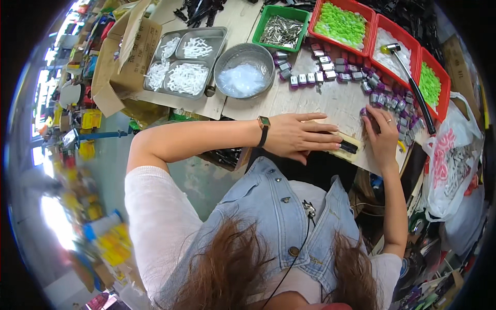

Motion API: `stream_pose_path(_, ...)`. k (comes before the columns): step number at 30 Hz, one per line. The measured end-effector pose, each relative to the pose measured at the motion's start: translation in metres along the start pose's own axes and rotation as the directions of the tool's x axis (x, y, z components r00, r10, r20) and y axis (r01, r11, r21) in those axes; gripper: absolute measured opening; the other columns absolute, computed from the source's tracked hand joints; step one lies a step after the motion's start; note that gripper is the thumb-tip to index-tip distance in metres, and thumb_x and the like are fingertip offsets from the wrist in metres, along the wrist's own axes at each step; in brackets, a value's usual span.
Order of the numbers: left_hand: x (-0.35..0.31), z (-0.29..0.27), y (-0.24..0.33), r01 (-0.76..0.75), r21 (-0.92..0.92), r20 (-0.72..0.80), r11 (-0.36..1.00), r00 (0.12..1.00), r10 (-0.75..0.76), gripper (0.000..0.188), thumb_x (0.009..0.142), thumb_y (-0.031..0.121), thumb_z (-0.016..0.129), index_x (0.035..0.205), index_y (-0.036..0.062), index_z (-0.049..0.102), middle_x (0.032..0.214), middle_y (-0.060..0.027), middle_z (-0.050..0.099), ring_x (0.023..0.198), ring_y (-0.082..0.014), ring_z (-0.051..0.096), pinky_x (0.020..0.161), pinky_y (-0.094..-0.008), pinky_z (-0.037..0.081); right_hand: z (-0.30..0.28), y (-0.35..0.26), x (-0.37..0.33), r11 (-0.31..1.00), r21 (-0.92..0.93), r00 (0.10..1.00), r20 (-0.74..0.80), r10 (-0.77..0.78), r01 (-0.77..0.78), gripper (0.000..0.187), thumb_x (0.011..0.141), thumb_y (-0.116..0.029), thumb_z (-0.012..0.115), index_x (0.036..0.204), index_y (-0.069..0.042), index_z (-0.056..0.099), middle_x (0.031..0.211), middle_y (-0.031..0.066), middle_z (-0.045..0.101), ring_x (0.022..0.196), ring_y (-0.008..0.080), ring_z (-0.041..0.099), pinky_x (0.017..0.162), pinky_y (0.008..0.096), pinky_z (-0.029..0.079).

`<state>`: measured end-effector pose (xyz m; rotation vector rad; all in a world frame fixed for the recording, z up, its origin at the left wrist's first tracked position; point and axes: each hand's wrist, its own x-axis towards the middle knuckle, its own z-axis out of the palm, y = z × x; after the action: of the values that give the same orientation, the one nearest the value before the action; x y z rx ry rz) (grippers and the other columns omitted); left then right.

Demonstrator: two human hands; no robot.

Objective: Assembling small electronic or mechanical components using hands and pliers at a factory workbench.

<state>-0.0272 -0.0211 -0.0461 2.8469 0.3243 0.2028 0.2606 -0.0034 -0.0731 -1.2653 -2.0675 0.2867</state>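
My left hand lies palm down with its fingers stretched out over a cream-coloured block at the table's front edge. A black piece sits on the block, just beyond the fingertips. To its right, my right hand has thumb and forefinger close together at a small purple part, which the fingers partly hide. Many small purple-and-grey parts lie in a loose heap beside that hand. More of them form a curved row farther back on the table.
Behind stand a green bin of metal pins, red bins of green and white pieces, and a hammer across them. A round metal bowl and a divided tray are at left. A plastic bag hangs at right.
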Motion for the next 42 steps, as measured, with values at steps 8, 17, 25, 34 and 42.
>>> stream_pose_path(8, -0.022, -0.066, -0.144, 0.735, 0.065, -0.494, 0.675, 0.612, -0.618, 0.017, 0.072, 0.023, 0.071, 0.083, 0.0096, 0.073, 0.083, -0.0118, 0.070, 0.079, -0.0289, 0.066, 0.070, -0.0412, 0.053, -0.012, -0.069, 0.006, 0.929, 0.354, 0.993, 0.086, 0.078, -0.104, 0.026, 0.077, 0.000, 0.073, 0.102, -0.002, 0.070, 0.099, 0.0113, 0.068, 0.090, 0.0227, 0.065, 0.081, 0.0312, 0.050)
stream_pose_path(17, 0.008, -0.093, -0.171, 0.748, 0.229, -0.078, 0.623, 0.651, -0.755, 0.019, 0.070, 0.025, 0.072, 0.077, 0.0082, 0.074, 0.083, -0.0172, 0.071, 0.080, -0.0332, 0.069, 0.074, -0.0407, 0.054, 0.028, -0.107, 0.003, 0.982, 0.162, 0.976, 0.177, -0.124, 0.095, 0.027, 0.072, -0.004, 0.077, 0.098, -0.007, 0.070, 0.091, 0.0069, 0.066, 0.085, 0.0261, 0.060, 0.076, 0.0356, 0.049)
stream_pose_path(25, 0.001, -0.081, -0.185, 0.668, 0.243, -0.125, 0.703, 0.741, -0.660, 0.019, 0.069, 0.022, 0.071, 0.083, 0.0103, 0.073, 0.084, -0.0163, 0.071, 0.083, -0.0316, 0.069, 0.076, -0.0400, 0.055, 0.014, -0.087, 0.059, 0.981, 0.094, 0.957, 0.221, -0.189, 0.172, 0.041, 0.071, -0.025, 0.084, 0.107, -0.013, 0.072, 0.102, 0.0080, 0.066, 0.092, 0.0230, 0.062, 0.077, 0.0353, 0.050)
stream_pose_path(34, -0.040, -0.088, -0.159, 0.605, -0.317, -0.550, 0.730, 0.510, -0.662, 0.018, 0.072, 0.022, 0.073, 0.085, 0.0092, 0.070, 0.078, -0.0114, 0.070, 0.070, -0.0254, 0.069, 0.067, -0.0335, 0.055, 0.087, 0.040, 0.238, 0.902, -0.404, 0.965, 0.256, -0.052, 0.155, 0.021, 0.076, -0.010, 0.065, 0.095, -0.001, 0.068, 0.088, 0.0190, 0.069, 0.084, 0.0348, 0.067, 0.076, 0.0428, 0.053)
stream_pose_path(42, -0.043, -0.099, -0.037, 0.264, -0.841, -0.335, 0.472, 0.431, -0.838, 0.013, 0.088, 0.009, 0.070, 0.097, 0.0007, 0.067, 0.088, -0.0066, 0.070, 0.082, -0.0133, 0.069, 0.076, -0.0250, 0.055, 0.072, 0.046, 0.246, 0.965, -0.238, 0.948, 0.318, -0.028, 0.108, 0.019, 0.070, -0.009, 0.068, 0.086, 0.000, 0.064, 0.079, 0.0175, 0.067, 0.077, 0.0333, 0.067, 0.070, 0.0401, 0.051)
